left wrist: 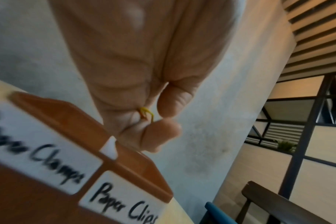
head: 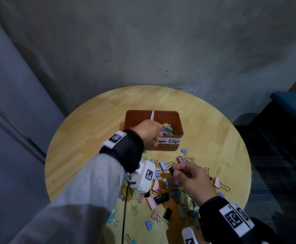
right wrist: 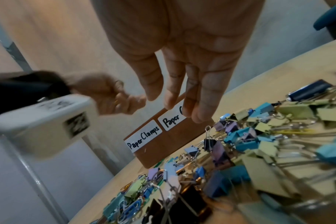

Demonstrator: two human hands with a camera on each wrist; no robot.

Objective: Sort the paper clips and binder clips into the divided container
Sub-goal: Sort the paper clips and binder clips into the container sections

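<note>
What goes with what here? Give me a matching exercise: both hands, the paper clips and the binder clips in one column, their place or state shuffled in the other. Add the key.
Column one
1. left hand
2. right hand
3. heap of coloured paper clips
4. binder clips

Column two
A. scattered on the wooden table, in front of the brown container
B. pinching a yellow paper clip
C. fingers straight, holding nothing
D. in the compartment labelled Paper Clips

Pairs: 1-B, 2-C, 3-D, 4-A
</note>
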